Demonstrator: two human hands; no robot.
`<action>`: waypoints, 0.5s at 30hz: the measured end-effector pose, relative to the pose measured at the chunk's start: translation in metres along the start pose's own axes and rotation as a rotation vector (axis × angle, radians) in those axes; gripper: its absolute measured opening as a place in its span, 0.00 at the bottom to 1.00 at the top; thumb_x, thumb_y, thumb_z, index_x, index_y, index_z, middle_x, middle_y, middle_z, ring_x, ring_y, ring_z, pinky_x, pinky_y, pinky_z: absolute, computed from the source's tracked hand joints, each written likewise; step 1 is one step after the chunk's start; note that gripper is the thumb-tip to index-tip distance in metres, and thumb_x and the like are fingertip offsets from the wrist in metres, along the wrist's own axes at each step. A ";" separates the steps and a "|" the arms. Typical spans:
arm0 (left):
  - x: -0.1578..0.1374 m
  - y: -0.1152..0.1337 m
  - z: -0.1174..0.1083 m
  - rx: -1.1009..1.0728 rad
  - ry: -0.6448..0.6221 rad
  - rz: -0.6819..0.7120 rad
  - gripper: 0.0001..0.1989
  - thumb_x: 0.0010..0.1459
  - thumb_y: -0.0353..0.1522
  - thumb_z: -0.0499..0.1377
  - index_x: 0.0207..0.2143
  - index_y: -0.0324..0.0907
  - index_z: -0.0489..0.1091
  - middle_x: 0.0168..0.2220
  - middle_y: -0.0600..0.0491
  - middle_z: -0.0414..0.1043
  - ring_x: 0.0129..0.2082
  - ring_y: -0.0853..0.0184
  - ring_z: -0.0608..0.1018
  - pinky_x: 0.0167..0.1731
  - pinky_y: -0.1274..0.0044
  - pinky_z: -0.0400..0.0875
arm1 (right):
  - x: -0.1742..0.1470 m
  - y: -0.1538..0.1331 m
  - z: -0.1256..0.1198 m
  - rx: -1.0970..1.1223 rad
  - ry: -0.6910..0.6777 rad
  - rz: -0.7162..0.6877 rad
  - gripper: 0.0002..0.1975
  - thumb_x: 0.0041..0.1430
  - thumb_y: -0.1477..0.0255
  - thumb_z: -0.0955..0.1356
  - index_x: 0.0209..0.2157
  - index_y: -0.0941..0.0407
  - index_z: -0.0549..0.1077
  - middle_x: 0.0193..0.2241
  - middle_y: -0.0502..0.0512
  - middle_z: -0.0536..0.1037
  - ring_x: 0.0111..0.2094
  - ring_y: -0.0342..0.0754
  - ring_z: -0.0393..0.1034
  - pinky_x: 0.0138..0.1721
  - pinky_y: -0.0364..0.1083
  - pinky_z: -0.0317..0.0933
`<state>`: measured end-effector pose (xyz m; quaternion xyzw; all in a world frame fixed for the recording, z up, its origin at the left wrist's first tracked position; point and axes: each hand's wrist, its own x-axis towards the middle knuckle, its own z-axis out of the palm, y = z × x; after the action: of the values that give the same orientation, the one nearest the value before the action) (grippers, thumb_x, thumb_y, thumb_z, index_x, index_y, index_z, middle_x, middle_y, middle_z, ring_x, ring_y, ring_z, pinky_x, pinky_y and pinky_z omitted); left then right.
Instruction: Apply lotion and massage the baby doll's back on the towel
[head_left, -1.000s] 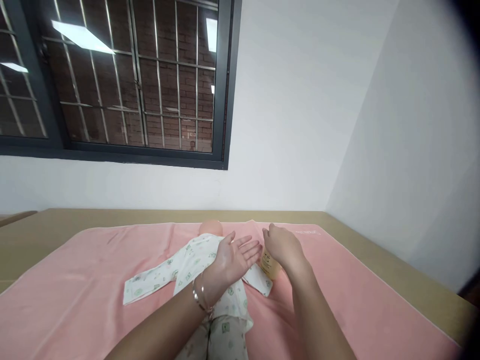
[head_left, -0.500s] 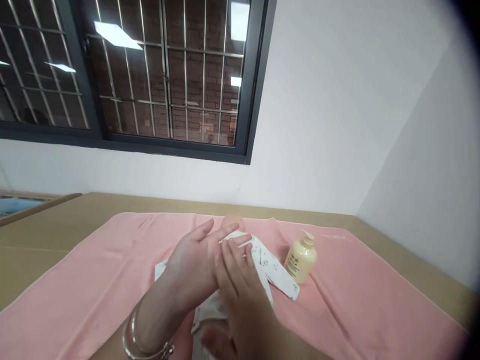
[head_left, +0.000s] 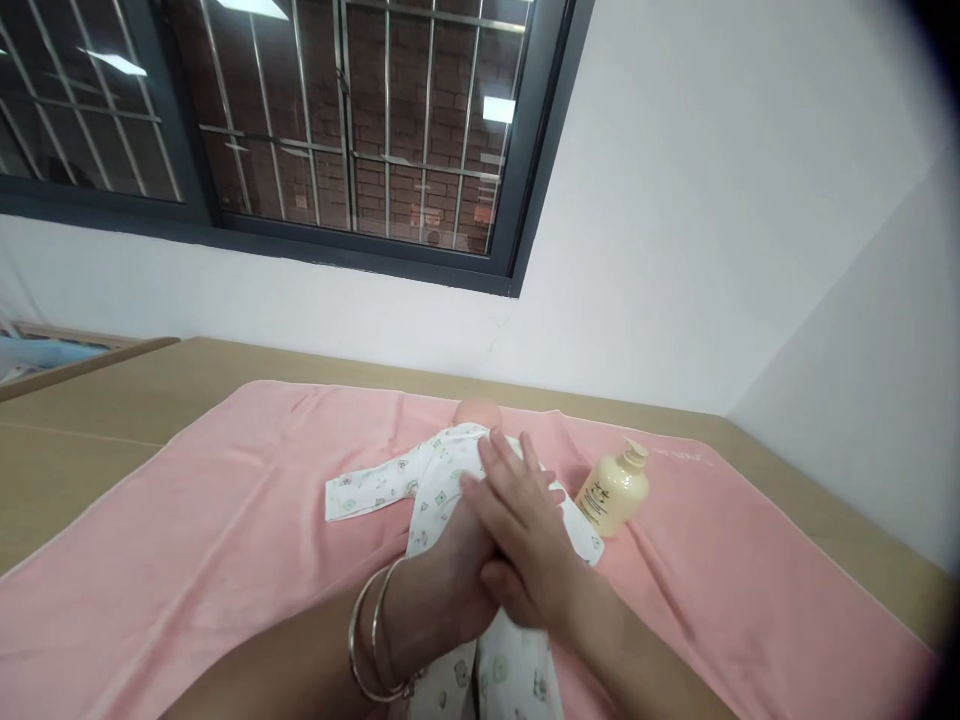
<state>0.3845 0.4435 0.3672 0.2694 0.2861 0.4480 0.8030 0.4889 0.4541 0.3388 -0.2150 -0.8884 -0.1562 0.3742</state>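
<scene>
My left hand (head_left: 457, 565), with two bangles at the wrist, lies palm to palm against my right hand (head_left: 529, 515). The right hand is on top, its fingers stretched out and slightly apart. Most of the left fingers are hidden behind it, with tips showing past its far side. Beneath both hands lies a baby doll (head_left: 478, 412) in a white printed outfit (head_left: 442, 480), one sleeve spread to the left. My hands cover part of its body. Just right of the doll stands a pale yellow pump bottle (head_left: 613, 490).
A pink cloth (head_left: 247, 500) with some folds covers much of the wooden tabletop (head_left: 97, 430). Behind it rise a white wall (head_left: 637, 250) and a barred window with a dark frame (head_left: 360, 255). Something light blue (head_left: 45, 352) shows at the far left.
The right hand has slid over the left palm, and the left hand has turned from palm up to lie against it. Both are farther right. The view has tilted down, showing more of the doll.
</scene>
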 end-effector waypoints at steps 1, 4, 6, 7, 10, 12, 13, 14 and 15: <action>0.001 0.004 0.001 -0.009 0.010 0.031 0.20 0.63 0.40 0.48 0.56 0.49 0.65 0.56 0.52 0.68 0.66 0.56 0.54 0.63 0.59 0.53 | -0.001 0.011 0.002 -0.027 -0.014 0.073 0.30 0.66 0.62 0.53 0.66 0.57 0.45 0.67 0.60 0.43 0.66 0.65 0.37 0.63 0.70 0.30; 0.000 0.027 0.000 -0.059 -0.100 -0.003 0.21 0.65 0.40 0.44 0.53 0.43 0.67 0.52 0.47 0.71 0.63 0.55 0.61 0.60 0.60 0.59 | -0.003 0.028 0.015 -0.103 -0.046 0.172 0.32 0.67 0.63 0.52 0.67 0.56 0.35 0.67 0.60 0.38 0.67 0.64 0.31 0.61 0.72 0.26; -0.004 0.043 -0.006 -0.079 -0.155 -0.062 0.23 0.64 0.45 0.45 0.53 0.42 0.66 0.50 0.45 0.71 0.61 0.53 0.64 0.58 0.58 0.62 | -0.003 0.024 0.022 -0.098 -0.088 0.217 0.33 0.67 0.62 0.52 0.67 0.59 0.34 0.67 0.63 0.37 0.67 0.65 0.29 0.61 0.73 0.28; -0.006 0.048 -0.008 -0.080 -0.152 -0.078 0.24 0.63 0.46 0.47 0.54 0.43 0.66 0.50 0.45 0.72 0.60 0.52 0.65 0.57 0.58 0.62 | -0.003 0.018 0.023 -0.082 -0.107 0.232 0.34 0.67 0.61 0.52 0.67 0.60 0.34 0.67 0.64 0.37 0.67 0.66 0.28 0.60 0.73 0.29; -0.009 0.052 -0.012 -0.080 -0.068 -0.021 0.24 0.64 0.45 0.47 0.54 0.42 0.66 0.50 0.44 0.72 0.60 0.52 0.66 0.57 0.59 0.61 | -0.002 -0.008 0.020 -0.010 -0.131 0.203 0.38 0.66 0.57 0.53 0.67 0.62 0.31 0.67 0.66 0.36 0.66 0.67 0.28 0.60 0.73 0.30; -0.007 0.045 -0.011 -0.084 -0.036 0.039 0.25 0.65 0.45 0.45 0.54 0.41 0.66 0.50 0.44 0.72 0.61 0.54 0.65 0.58 0.62 0.60 | -0.001 -0.026 0.012 0.055 -0.132 0.163 0.41 0.65 0.54 0.53 0.67 0.63 0.28 0.67 0.66 0.35 0.66 0.67 0.29 0.61 0.71 0.32; -0.005 0.038 -0.010 -0.084 -0.038 0.044 0.26 0.65 0.45 0.44 0.55 0.40 0.66 0.50 0.43 0.72 0.61 0.55 0.64 0.59 0.63 0.59 | -0.001 -0.033 0.008 0.089 -0.133 0.159 0.41 0.65 0.53 0.52 0.67 0.63 0.28 0.67 0.67 0.35 0.66 0.67 0.29 0.62 0.70 0.34; -0.002 0.031 -0.010 -0.083 -0.046 0.033 0.26 0.65 0.46 0.44 0.56 0.40 0.66 0.51 0.44 0.71 0.62 0.55 0.63 0.59 0.63 0.58 | -0.001 -0.039 0.003 0.120 -0.137 0.167 0.41 0.65 0.52 0.51 0.67 0.63 0.28 0.67 0.66 0.34 0.67 0.66 0.30 0.62 0.69 0.36; 0.002 0.022 -0.010 -0.081 -0.053 0.020 0.27 0.64 0.47 0.44 0.57 0.42 0.64 0.52 0.44 0.71 0.63 0.55 0.61 0.60 0.63 0.57 | 0.000 -0.041 -0.001 0.143 -0.139 0.176 0.40 0.66 0.52 0.51 0.67 0.62 0.28 0.67 0.66 0.34 0.67 0.66 0.30 0.62 0.68 0.38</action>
<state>0.3662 0.4566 0.3750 0.2511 0.2436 0.4599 0.8161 0.4688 0.4183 0.3342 -0.2751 -0.8988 -0.0439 0.3385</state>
